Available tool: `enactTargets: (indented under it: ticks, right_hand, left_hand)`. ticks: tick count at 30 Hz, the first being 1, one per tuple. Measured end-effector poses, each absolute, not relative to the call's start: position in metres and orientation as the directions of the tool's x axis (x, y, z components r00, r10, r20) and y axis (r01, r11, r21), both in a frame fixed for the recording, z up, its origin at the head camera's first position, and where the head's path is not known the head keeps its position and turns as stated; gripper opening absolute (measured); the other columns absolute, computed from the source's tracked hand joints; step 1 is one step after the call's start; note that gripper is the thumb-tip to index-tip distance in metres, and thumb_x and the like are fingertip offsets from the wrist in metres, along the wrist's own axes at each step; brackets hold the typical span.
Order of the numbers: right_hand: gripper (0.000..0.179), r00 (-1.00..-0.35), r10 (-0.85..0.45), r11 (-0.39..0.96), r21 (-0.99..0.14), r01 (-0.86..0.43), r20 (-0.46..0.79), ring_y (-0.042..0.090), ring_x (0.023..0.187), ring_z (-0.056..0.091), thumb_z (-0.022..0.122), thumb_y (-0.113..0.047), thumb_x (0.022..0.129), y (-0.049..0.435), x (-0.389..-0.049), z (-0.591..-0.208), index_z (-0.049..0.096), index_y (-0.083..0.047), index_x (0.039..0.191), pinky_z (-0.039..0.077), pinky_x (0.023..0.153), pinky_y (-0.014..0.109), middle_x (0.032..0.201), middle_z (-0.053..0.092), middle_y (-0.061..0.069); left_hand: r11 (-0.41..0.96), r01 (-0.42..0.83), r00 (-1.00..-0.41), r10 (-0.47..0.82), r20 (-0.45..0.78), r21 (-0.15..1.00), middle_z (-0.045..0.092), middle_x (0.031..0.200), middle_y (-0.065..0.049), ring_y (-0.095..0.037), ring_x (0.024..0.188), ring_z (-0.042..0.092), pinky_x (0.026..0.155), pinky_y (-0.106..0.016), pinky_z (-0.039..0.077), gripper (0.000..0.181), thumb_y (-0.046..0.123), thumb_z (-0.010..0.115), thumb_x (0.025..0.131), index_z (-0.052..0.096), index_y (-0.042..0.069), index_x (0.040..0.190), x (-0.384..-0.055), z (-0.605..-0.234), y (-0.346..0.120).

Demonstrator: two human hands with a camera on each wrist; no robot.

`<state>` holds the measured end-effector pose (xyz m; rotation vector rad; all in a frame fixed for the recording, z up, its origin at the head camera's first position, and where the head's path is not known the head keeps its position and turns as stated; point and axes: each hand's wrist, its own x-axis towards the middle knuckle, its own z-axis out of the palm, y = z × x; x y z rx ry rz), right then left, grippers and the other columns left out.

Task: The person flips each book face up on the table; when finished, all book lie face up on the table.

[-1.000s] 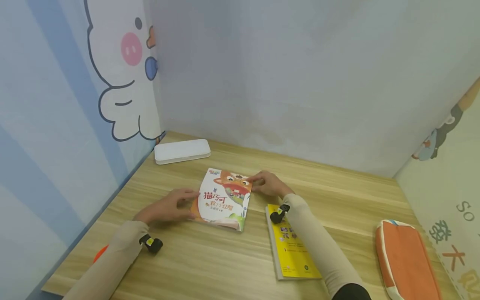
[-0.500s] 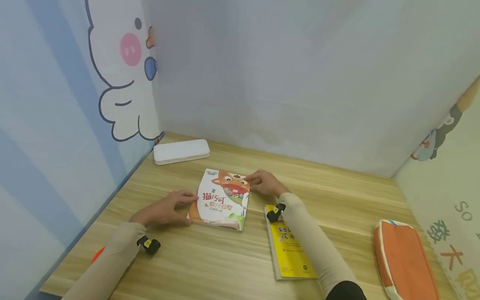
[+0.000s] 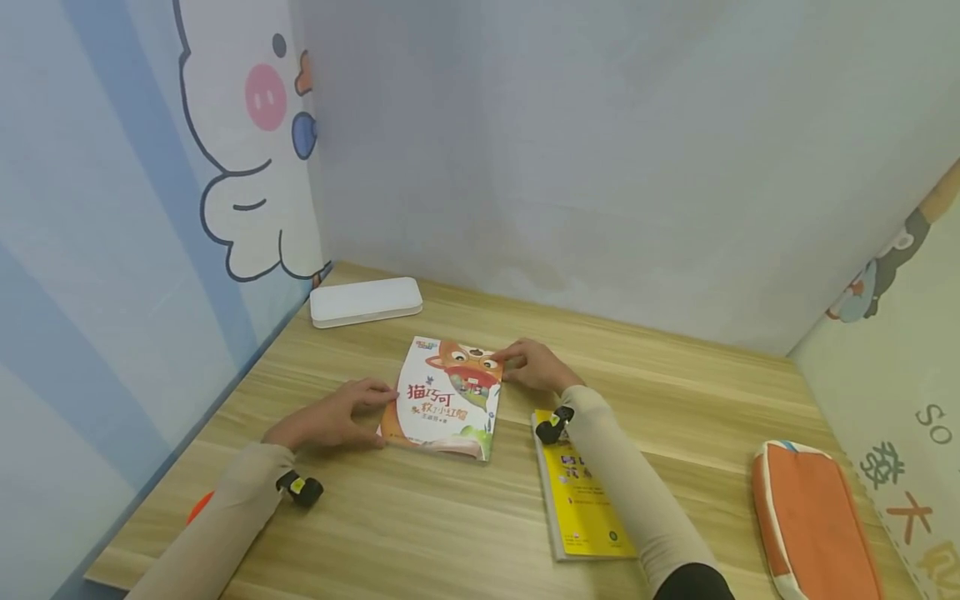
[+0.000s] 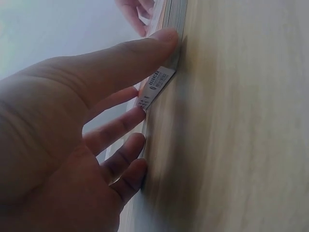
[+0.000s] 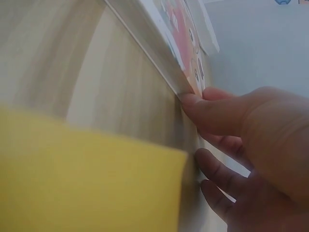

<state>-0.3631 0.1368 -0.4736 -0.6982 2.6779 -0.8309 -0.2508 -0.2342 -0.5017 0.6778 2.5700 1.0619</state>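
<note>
- The white-covered picture book with an orange cartoon animal and red lettering [image 3: 450, 408] lies cover-up on the pale wood-grain desk [image 3: 420, 525], between my two hands; I can't tell whether an edge is slightly raised.
- My left hand [image 3: 333, 417] grasps its near left corner, thumb against the near side and fingers along the left edge. Close by the thumb, a white barcode label [image 4: 157, 83] shows.
- My right hand [image 3: 536, 368] pinches the far right corner between thumb and forefinger; its other fingers hang loosely curled below.
- I judge the step in hand to be positioning or steadying this book, since I have it at opposite corners.
- To my mind, the next move calls for even pressure from both hands, so the book stays level and its corners don't bend.
- The bright yellow book [image 3: 577, 500] sits near it on the right, partly hidden by my right forearm, so that sleeve needs care.
- The slim white rounded case [image 3: 367, 302] rests farther back on the left; the orange fabric pouch with pale trim [image 3: 817, 517] lies well apart on the right.
</note>
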Motion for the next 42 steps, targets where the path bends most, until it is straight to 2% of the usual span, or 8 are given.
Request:
enactTargets:
  ticks: [21, 26, 30, 36, 38, 42]
  right_hand:
    - [0.036, -0.855, -0.512, 0.709, -0.602, -0.369, -0.079, 0.034, 0.12, 0.065, 0.071, -0.009, 0.096, 0.134, -0.367, -0.468, 0.071, -0.013, 0.132, 0.054, 0.104, 0.047, 0.13, 0.061, 0.015]
    - [0.037, -0.849, -0.521, 0.712, -0.591, -0.378, -0.086, 0.036, 0.122, 0.065, 0.072, -0.013, 0.096, 0.137, -0.368, -0.469, 0.07, -0.015, 0.133, 0.053, 0.106, 0.048, 0.135, 0.063, 0.015]
    - [0.039, -0.844, -0.527, 0.715, -0.592, -0.373, -0.105, 0.035, 0.121, 0.067, 0.072, -0.02, 0.097, 0.143, -0.365, -0.467, 0.068, -0.019, 0.136, 0.055, 0.103, 0.047, 0.142, 0.063, 0.012]
    - [0.044, -0.831, -0.548, 0.688, -0.617, -0.382, -0.097, 0.033, 0.117, 0.067, 0.069, -0.024, 0.1, 0.171, -0.352, -0.455, 0.063, -0.012, 0.142, 0.056, 0.099, 0.049, 0.148, 0.06, 0.013]
    - [0.044, -0.828, -0.554, 0.676, -0.627, -0.387, -0.086, 0.032, 0.115, 0.066, 0.069, -0.024, 0.1, 0.185, -0.348, -0.449, 0.063, -0.011, 0.142, 0.055, 0.098, 0.049, 0.147, 0.061, 0.013]
    - [0.044, -0.816, -0.572, 0.663, -0.634, -0.399, -0.084, 0.031, 0.113, 0.067, 0.068, -0.022, 0.1, 0.216, -0.336, -0.442, 0.062, -0.007, 0.141, 0.056, 0.095, 0.045, 0.143, 0.063, 0.016]
  left_hand:
    - [0.602, 0.28, -0.848, 0.52, -0.101, 0.748, 0.042, 0.157, -0.019, -0.048, 0.149, 0.031, 0.12, -0.068, 0.027, 0.078, 0.033, 0.084, 0.086, 0.051, 0.006, 0.151, -0.259, -0.498, -0.238]
    - [0.609, 0.273, -0.856, 0.507, -0.1, 0.745, 0.043, 0.156, -0.021, -0.047, 0.147, 0.036, 0.119, -0.065, 0.031, 0.08, 0.037, 0.084, 0.085, 0.051, 0.006, 0.151, -0.26, -0.496, -0.237]
    - [0.632, 0.3, -0.885, 0.465, -0.04, 0.714, 0.045, 0.154, -0.023, -0.048, 0.144, 0.039, 0.117, -0.067, 0.034, 0.079, 0.043, 0.081, 0.087, 0.051, 0.005, 0.15, -0.261, -0.493, -0.233]
    - [0.638, 0.337, -0.916, 0.391, 0.087, 0.692, 0.042, 0.159, -0.023, -0.049, 0.147, 0.035, 0.116, -0.071, 0.031, 0.07, 0.042, 0.074, 0.094, 0.051, 0.012, 0.152, -0.259, -0.475, -0.206]
    - [0.613, 0.361, -0.91, 0.396, 0.122, 0.703, 0.045, 0.158, -0.022, -0.047, 0.146, 0.039, 0.114, -0.069, 0.036, 0.067, 0.04, 0.073, 0.095, 0.052, 0.013, 0.151, -0.258, -0.468, -0.194]
    - [0.534, 0.421, -0.882, 0.429, 0.195, 0.733, 0.056, 0.148, -0.019, -0.041, 0.134, 0.053, 0.105, -0.058, 0.05, 0.061, 0.033, 0.071, 0.097, 0.053, 0.009, 0.15, -0.256, -0.456, -0.169]
